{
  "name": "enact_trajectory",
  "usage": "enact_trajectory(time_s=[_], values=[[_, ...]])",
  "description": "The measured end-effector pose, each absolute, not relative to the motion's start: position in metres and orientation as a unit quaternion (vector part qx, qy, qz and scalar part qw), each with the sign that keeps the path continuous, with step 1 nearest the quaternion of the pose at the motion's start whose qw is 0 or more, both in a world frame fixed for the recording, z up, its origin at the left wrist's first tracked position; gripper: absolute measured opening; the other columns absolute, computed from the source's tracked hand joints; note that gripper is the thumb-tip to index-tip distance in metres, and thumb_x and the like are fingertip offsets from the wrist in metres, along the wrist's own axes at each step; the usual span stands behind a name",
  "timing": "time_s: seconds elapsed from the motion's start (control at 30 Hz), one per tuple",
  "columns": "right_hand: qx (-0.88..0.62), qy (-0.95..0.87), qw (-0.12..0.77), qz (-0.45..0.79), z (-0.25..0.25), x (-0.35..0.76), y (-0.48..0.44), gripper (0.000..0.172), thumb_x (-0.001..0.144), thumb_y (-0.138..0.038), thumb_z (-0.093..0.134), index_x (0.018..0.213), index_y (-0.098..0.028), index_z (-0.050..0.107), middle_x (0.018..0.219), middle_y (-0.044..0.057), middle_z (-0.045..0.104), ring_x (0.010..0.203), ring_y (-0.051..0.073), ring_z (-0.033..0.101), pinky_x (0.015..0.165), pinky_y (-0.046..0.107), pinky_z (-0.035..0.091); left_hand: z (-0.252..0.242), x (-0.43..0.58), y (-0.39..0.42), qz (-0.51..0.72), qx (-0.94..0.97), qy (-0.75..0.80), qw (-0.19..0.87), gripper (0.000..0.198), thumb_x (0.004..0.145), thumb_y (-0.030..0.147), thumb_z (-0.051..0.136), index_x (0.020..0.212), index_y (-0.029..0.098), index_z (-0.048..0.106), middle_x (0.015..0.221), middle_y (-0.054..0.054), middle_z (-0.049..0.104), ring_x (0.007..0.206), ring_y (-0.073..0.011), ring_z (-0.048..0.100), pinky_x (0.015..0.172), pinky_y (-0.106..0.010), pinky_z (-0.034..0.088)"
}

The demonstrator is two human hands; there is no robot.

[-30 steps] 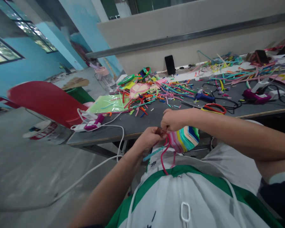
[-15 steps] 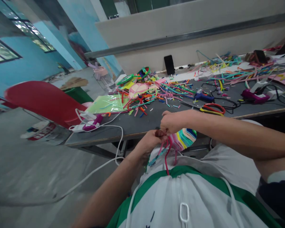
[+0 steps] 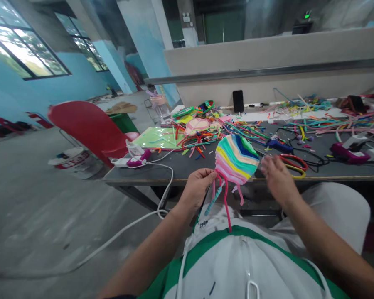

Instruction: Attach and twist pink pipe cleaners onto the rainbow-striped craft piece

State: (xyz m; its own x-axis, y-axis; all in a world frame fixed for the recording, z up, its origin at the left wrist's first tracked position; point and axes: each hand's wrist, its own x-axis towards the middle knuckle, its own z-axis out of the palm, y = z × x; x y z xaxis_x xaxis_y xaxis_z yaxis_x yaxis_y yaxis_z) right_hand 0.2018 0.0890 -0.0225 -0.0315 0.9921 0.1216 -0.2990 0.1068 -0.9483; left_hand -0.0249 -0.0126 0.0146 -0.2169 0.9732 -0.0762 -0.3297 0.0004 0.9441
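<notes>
A flat, roundish piece made of soft-looking stripes in pink, yellow, green, cream and dark blue [image 3: 237,160] is held up in front of the near edge of the grey surface [image 3: 182,164]. It can be found between the two hands. At its lower left edge it is pinched by the thumb and finger of the left hand [image 3: 198,187], which is touching it and so is the nearer one. The right hand [image 3: 279,180] is seen just to the right of the piece, with a gap left between them. Its fingers are blurred, so whether something small is gripped there cannot be told.

The piece is almost round, so no clear long side is shown, but its stripes are slanted down to the right. Pink is placed at the bottom and dark blue at the top. From its lower edge, a long, thin red-pink strand [image 3: 226,199] and a twisted light-blue strand [image 3: 213,201] are hung down toward the body. Scissors with red and yellow loop handles [image 3: 304,163] are laid to the right of the piece, behind the right hand. A blue glue gun with a black cord [image 3: 279,145] is placed farther back on that same side.
</notes>
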Motion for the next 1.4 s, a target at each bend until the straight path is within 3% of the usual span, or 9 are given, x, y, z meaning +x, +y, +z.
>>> enact_trajectory(time_s=[0.1,0.2,0.33,0.5,0.63,0.9,1.03,1.2,1.4], values=[[-0.325,-0.456,0.492,0.666,-0.048,0.187,0.063,0.047,0.076,-0.052,0.06,0.118,-0.031,0.054,0.127,0.004,0.059,0.113,0.021,0.059,0.091,0.039,0.05,0.014,-0.02,-0.012,0.629,0.335,0.47,0.522,0.026,0.062,0.032,0.08,0.07,0.012,0.064,0.059,-0.001,0.065,0.048,-0.0093,0.056,0.048,-0.02,0.044],[-0.336,-0.457,0.462,0.682,-0.048,0.176,0.053,0.035,0.072,-0.048,0.067,0.103,-0.031,0.062,0.103,0.002,0.07,0.094,0.021,0.066,0.076,0.033,0.056,0.012,-0.018,-0.012,0.62,0.331,0.469,0.534,0.028,0.06,0.033,0.081,0.07,0.012,0.065,0.059,-0.001,0.065,0.051,-0.0094,0.056,0.051,-0.02,0.045],[-0.343,-0.432,0.462,0.695,-0.039,0.177,0.057,0.041,0.066,-0.042,0.075,0.103,-0.03,0.063,0.092,0.0,0.071,0.083,0.019,0.067,0.061,0.027,0.055,0.009,-0.022,-0.011,0.605,0.323,0.455,0.569,0.028,0.062,0.034,0.08,0.073,0.011,0.068,0.064,-0.003,0.067,0.058,-0.0099,0.06,0.06,-0.02,0.048],[-0.327,-0.412,0.469,0.71,-0.037,0.181,0.06,0.048,0.065,-0.039,0.078,0.109,-0.03,0.063,0.094,-0.002,0.072,0.08,0.016,0.067,0.06,0.024,0.054,0.007,-0.029,-0.011,0.593,0.328,0.444,0.586,0.032,0.071,0.044,0.073,0.075,0.012,0.07,0.072,-0.005,0.069,0.07,-0.0124,0.063,0.074,-0.023,0.049],[-0.328,-0.409,0.459,0.717,-0.04,0.177,0.059,0.05,0.066,-0.036,0.078,0.113,-0.031,0.062,0.101,-0.002,0.072,0.083,0.018,0.068,0.059,0.025,0.055,0.002,-0.029,-0.012,0.578,0.336,0.467,0.579,0.028,0.062,0.034,0.08,0.072,0.011,0.068,0.066,-0.003,0.066,0.061,-0.0096,0.059,0.064,-0.02,0.047],[-0.257,-0.381,0.454,0.763,-0.04,0.17,0.06,0.05,0.067,-0.027,0.078,0.115,-0.028,0.063,0.111,0.001,0.07,0.103,0.021,0.066,0.087,0.034,0.054,-0.012,-0.028,-0.01,0.588,0.316,0.474,0.575,0.028,0.061,0.032,0.081,0.064,0.012,0.062,0.055,0.0,0.061,0.048,-0.0075,0.052,0.05,-0.018,0.042],[-0.261,-0.374,0.46,0.762,-0.036,0.169,0.067,0.05,0.065,-0.027,0.08,0.112,-0.027,0.065,0.107,0.001,0.072,0.095,0.021,0.068,0.081,0.033,0.056,-0.005,-0.029,-0.01,0.577,0.334,0.476,0.574,0.026,0.067,0.032,0.078,0.072,0.011,0.063,0.062,-0.002,0.065,0.054,-0.0087,0.057,0.054,-0.018,0.045],[-0.266,-0.363,0.457,0.767,-0.025,0.163,0.077,0.039,0.061,-0.022,0.082,0.098,-0.023,0.07,0.097,0.002,0.074,0.084,0.02,0.07,0.071,0.029,0.057,0.002,-0.031,-0.009,0.598,0.347,0.424,0.585,0.037,0.072,0.034,0.075,0.101,0.014,0.065,0.089,-0.006,0.072,0.077,-0.0146,0.067,0.074,-0.024,0.052],[-0.258,-0.379,0.418,0.784,-0.012,0.143,0.087,0.032,0.059,-0.022,0.083,0.088,-0.02,0.069,0.088,0.003,0.074,0.073,0.018,0.069,0.063,0.027,0.057,-0.007,-0.029,0.006,0.628,0.267,0.432,0.59,0.03,0.062,0.022,0.082,0.086,0.011,0.068,0.074,-0.005,0.072,0.064,-0.0142,0.067,0.068,-0.024,0.054]])
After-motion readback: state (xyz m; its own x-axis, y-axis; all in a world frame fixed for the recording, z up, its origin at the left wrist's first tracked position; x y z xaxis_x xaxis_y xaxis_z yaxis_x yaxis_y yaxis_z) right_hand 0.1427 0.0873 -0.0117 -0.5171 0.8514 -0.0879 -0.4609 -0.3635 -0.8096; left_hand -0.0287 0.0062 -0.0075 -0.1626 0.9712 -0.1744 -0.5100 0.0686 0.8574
